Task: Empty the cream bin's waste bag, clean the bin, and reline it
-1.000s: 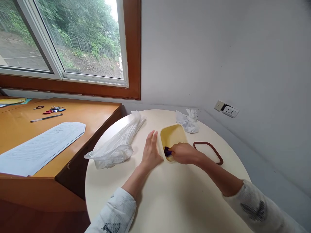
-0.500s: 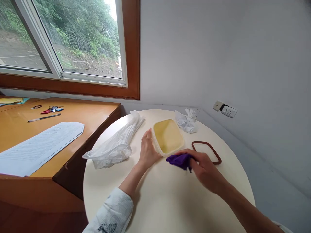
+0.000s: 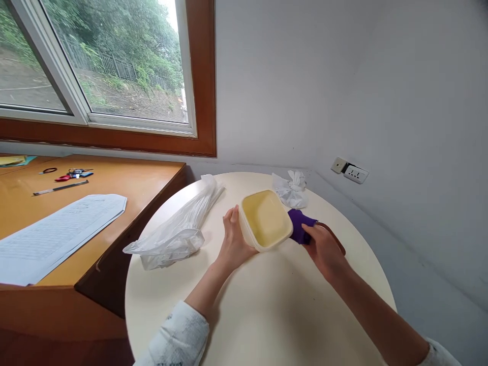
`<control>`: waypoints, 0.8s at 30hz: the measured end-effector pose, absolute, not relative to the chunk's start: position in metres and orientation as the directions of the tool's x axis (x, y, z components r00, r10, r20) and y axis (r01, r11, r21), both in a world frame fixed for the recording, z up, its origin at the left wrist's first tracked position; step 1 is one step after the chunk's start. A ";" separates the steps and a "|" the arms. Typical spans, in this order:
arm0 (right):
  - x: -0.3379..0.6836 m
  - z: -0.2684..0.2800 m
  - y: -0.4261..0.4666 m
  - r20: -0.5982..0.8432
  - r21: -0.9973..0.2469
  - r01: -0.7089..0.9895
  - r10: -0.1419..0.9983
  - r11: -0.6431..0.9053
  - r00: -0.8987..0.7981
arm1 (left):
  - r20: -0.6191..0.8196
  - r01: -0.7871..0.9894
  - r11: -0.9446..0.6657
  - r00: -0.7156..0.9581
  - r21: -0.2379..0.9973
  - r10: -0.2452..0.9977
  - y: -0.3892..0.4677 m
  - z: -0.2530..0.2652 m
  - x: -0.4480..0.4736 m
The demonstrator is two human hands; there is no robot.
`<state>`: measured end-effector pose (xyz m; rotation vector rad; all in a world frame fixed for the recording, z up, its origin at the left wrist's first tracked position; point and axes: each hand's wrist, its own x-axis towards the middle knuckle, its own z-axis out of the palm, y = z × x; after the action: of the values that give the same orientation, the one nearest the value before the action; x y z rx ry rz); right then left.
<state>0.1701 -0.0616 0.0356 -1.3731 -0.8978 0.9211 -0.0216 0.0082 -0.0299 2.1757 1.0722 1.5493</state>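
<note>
Clasping its left and near sides, the left hand (image 3: 234, 244) is clamped on a square, pale-yellow plastic container (image 3: 269, 218), set over the middle of a round cream table (image 3: 263, 320); mouth tilted toward the viewer (base contact with the table cannot be told). The right hand (image 3: 324, 251), fingers closed on a crumpled purple cloth (image 3: 300, 227), presents it at the container's right side. Just behind that hand: a thin reddish-brown frame (image 3: 337, 239), partly hidden. Left: a long translucent plastic bag (image 3: 177, 236). Farther: a knotted white plastic bag (image 3: 292, 192), near the wall.
</note>
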 end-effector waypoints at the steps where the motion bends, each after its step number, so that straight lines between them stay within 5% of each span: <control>1: 0.164 0.034 -0.060 0.043 -0.994 0.113 0.923 0.000 0.383 | 0.711 0.396 -0.711 0.179 0.581 0.680 0.007 -0.030 -0.021; 5: 0.148 0.035 -0.046 0.286 -0.827 0.556 0.912 0.079 0.295 | 0.726 0.400 -0.729 0.193 0.555 0.660 0.006 -0.028 -0.022; 11: 0.143 0.051 -0.008 0.421 -0.635 0.744 0.900 0.207 0.108 | 0.710 0.400 -0.725 0.220 0.560 0.669 0.006 -0.029 -0.021; 17: 0.117 0.064 0.011 0.565 -0.500 0.708 0.807 0.499 -0.170 | 0.720 0.386 -0.731 0.207 0.562 0.663 0.008 -0.032 -0.021; 24: 0.100 0.076 -0.005 0.563 -0.555 0.485 0.735 0.675 -0.378 | 0.733 0.380 -0.743 0.206 0.551 0.648 0.006 -0.031 -0.024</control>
<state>0.0998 -0.0047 0.0762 -0.9390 -2.0515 0.3787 -0.0239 0.0061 -0.0313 2.2319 0.9776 1.5531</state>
